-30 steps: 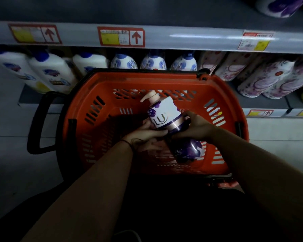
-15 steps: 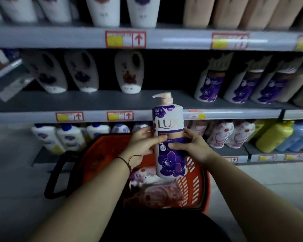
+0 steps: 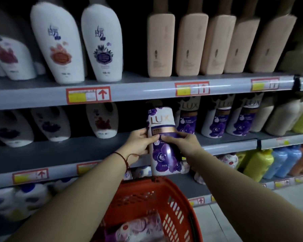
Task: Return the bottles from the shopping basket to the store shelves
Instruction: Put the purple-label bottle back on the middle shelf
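A white and purple LUX bottle [image 3: 162,137] stands upright in the air in front of the middle shelf [image 3: 63,152], its pump top in the shadow under the upper shelf edge. My left hand [image 3: 138,144] grips its left side and my right hand [image 3: 184,142] grips its right side. Matching purple LUX bottles [image 3: 215,119] stand on that shelf just to the right. Below, the red shopping basket [image 3: 175,206] holds a pink flowered bottle [image 3: 138,229].
White bottles [image 3: 101,44] and beige bottles [image 3: 191,44] line the upper shelf. Dark-shadowed white bottles [image 3: 101,119] stand left on the middle shelf. Yellow, blue and orange bottles [image 3: 269,163] fill the lower right shelf. Pale floor [image 3: 234,215] lies right of the basket.
Both hands have lifted the LUX bottle out of the basket and carried it up and forward to the middle shelf. The view has tilted upward.
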Tool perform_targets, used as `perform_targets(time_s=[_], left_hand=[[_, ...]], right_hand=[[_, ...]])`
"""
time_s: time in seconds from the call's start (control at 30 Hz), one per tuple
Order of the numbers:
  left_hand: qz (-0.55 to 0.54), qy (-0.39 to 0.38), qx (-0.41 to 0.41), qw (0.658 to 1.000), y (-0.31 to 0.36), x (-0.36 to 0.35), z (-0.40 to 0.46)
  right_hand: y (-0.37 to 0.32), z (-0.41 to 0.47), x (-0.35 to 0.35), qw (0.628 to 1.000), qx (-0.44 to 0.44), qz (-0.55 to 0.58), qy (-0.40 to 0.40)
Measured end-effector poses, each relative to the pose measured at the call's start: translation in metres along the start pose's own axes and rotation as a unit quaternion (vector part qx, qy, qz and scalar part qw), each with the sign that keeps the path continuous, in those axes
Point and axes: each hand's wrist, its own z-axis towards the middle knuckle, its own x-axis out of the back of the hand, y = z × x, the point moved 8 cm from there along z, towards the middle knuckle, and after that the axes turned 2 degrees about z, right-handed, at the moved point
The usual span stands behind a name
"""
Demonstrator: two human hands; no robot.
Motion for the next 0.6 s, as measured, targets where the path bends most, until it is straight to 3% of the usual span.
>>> perform_targets(time_s=[0.37, 0.6], left_hand=[[-0.031, 0.125, -0.071, 0.989, 0.013, 0.043, 0.102], [0.024, 0.125, -0.136, 0.983, -0.001, 0.037, 0.119]], right_hand=[[-0.021, 0.116, -0.023, 0.997, 0.055, -0.040, -0.036], [-0.003, 0.124, -0.011, 0.985, 0.122, -0.120, -0.012]])
